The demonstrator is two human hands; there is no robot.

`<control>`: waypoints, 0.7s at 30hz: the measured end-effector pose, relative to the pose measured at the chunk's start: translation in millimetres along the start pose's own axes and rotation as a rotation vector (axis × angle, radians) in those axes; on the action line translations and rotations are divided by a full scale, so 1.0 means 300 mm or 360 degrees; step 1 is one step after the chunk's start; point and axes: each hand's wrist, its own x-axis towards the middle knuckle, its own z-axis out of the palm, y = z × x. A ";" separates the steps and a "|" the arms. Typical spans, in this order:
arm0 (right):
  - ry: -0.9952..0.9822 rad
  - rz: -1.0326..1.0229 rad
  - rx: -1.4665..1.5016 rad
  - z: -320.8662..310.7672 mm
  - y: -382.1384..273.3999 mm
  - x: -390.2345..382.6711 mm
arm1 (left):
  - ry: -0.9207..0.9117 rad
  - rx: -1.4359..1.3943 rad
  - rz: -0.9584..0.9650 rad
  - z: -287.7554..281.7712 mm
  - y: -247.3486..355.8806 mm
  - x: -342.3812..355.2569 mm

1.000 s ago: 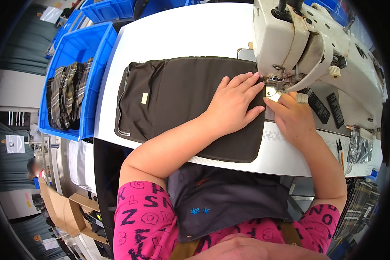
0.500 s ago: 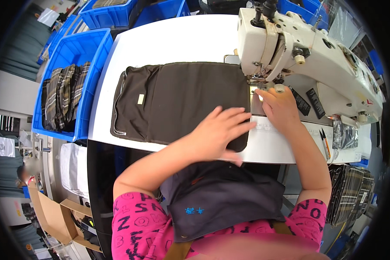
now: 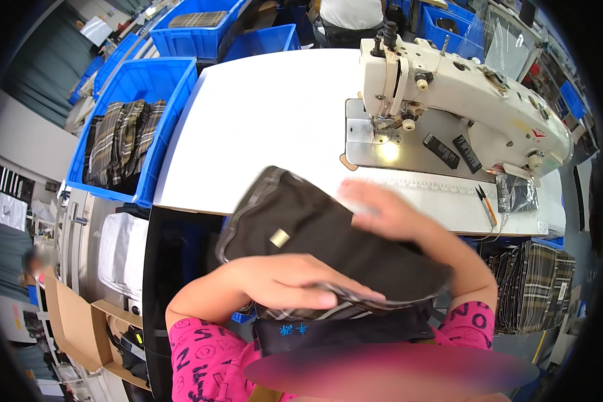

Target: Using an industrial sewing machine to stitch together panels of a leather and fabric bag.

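A dark brown fabric piece [image 3: 325, 224] with a small pale tag and light stitched edging is pulled to the table's near edge, partly over my lap. Plaid cloth shows along its near side. Across this near edge lies my left hand [image 3: 288, 281], its thumb and fingers closed on the fabric. Over the far right edge of the piece is my right hand [image 3: 385, 211], blurred, with its fingers stretched out. The white sewing machine [image 3: 462, 94] stands beyond it, its lamp lighting the metal plate [image 3: 365, 147] under the needle.
Left of the white table [image 3: 268, 100], a blue bin [image 3: 181, 100] holds folded plaid pieces. Two black labels [image 3: 442, 151] lie on the machine bed. Orange-handled thread snips [image 3: 487, 206] and a clear packet [image 3: 516, 194] sit at the right. A plaid stack [image 3: 529, 288] is below.
The fabric piece has come away from under the machine, toward me, and turned. My left hand has moved down onto its near edge. My right hand has left the needle area.
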 end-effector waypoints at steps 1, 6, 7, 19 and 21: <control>-0.0271 -0.0111 0.0309 0.045 -0.050 -0.024 | 0.0085 -0.0069 0.0010 -0.013 0.038 -0.031; -0.0349 0.0316 0.1401 0.353 0.118 -0.271 | 0.1795 -0.0306 0.0111 -0.092 0.067 -0.073; -0.0316 0.0486 0.1442 0.373 0.117 -0.293 | 0.1970 -0.0265 0.0033 -0.164 0.048 -0.056; 0.0048 0.1036 0.2051 0.453 0.107 -0.353 | 0.1994 0.2241 -0.0343 -0.508 -0.417 0.068; 0.0017 0.1064 0.1949 0.431 0.092 -0.350 | 0.1657 0.1626 -0.0357 -0.418 -0.342 0.231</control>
